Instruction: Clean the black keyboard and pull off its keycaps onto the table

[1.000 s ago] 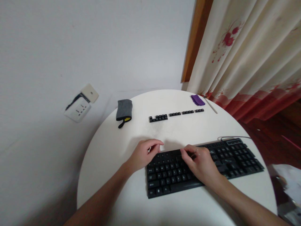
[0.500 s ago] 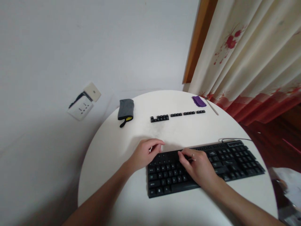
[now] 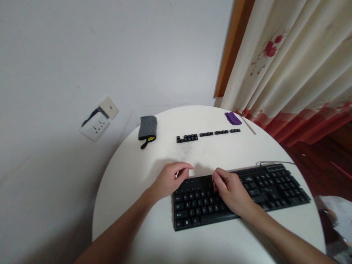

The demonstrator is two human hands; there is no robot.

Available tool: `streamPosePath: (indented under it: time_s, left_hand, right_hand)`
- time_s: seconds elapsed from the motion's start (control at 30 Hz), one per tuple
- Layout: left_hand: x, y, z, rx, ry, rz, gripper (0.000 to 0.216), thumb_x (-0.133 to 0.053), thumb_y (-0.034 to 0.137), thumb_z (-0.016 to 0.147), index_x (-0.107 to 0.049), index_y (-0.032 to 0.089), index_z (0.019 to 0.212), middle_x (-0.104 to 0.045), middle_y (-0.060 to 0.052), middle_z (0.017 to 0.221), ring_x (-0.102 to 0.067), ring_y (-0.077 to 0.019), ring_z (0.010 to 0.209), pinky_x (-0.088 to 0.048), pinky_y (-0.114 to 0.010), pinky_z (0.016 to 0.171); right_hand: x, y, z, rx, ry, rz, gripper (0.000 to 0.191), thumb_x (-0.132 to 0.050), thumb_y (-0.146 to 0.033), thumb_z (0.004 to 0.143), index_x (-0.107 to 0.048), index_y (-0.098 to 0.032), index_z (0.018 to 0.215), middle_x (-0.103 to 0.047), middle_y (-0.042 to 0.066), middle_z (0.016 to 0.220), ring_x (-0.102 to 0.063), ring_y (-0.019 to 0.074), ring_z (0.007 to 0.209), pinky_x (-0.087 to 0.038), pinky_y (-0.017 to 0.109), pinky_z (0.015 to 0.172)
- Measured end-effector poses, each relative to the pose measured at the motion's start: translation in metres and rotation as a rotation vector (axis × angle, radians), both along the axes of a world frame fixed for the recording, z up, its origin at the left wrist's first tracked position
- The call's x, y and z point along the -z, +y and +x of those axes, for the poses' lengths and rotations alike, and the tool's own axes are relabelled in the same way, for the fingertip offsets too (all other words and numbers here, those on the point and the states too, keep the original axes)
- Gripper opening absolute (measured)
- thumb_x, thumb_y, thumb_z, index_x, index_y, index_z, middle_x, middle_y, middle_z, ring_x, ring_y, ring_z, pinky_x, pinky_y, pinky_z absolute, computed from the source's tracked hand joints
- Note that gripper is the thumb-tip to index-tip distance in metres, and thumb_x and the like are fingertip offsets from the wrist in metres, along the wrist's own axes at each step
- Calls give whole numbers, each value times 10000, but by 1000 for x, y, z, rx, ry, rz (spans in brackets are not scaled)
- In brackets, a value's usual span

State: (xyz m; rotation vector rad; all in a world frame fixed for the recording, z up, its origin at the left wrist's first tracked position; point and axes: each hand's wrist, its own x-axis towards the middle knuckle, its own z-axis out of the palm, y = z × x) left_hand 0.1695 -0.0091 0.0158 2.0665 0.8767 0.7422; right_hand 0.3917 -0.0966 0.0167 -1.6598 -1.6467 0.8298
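Observation:
A black keyboard (image 3: 264, 187) lies on the round white table (image 3: 132, 179) in front of me. My left hand (image 3: 167, 180) grips the keyboard's top left corner, thumb and fingers curled round its edge. My right hand (image 3: 232, 190) rests on the upper key rows near the middle, fingers bent and pressed together over a key; what they pinch is hidden. A row of removed black keycaps (image 3: 206, 135) lies further back on the table.
A grey pouch with a yellow and black end (image 3: 147, 129) sits at the back left. A purple cloth (image 3: 232, 118) and a thin white stick (image 3: 248, 125) lie at the back right. A wall socket (image 3: 96, 124) is left of the table, curtains (image 3: 297, 66) right.
My right hand's fingers curled in and shifted slightly on the upper key rows. The left hand stayed at the keyboard's corner.

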Motion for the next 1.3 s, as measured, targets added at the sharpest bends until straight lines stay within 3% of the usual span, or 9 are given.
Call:
streamPosePath:
  time_s: [0.63,0.9,1.03,1.17,1.3]
  left_hand:
    - [0,1,1,1,14,-16,203,-511,165,924,-707,172,977,-702,-14,739,-629,-117,651,-452,-202,574]
    - [4,1,-1,1,12,-28,208,-514,169,923,-710,178,992,-709,-14,751,-624,-116,647,-443,-200,570]
    - [3,2,-1,0,28,-32,215,-506,193,937,-703,184,1023,-709,-13,757,-611,-115,639,-433,-203,561]
    - [1,1,0,63,42,-66,293,-551,244,929,-634,212,1208,-734,-46,968,-632,-137,743,-457,-216,590]
    - [-2,0,1,144,66,-99,345,-611,259,897,-626,236,1240,-698,-69,1134,-637,-177,899,-524,-286,743]
  right_hand:
    - [1,-1,0,42,175,-80,423,-352,-459,1002,-563,-189,754,-544,-23,580,-519,115,514,-380,210,490]
    - [7,9,7,124,462,-191,400,-408,-497,961,-558,-183,765,-546,-38,524,-454,95,395,-335,206,401]
    - [3,9,7,80,499,-84,386,-446,-482,963,-593,-175,781,-592,-13,602,-507,98,477,-379,205,449]
    - [1,4,2,-15,545,39,287,-513,-435,953,-631,-177,908,-660,20,772,-542,101,554,-433,221,518]
    - [2,-1,-1,-80,556,62,247,-538,-399,947,-639,-195,1042,-687,32,856,-570,111,586,-488,251,584]
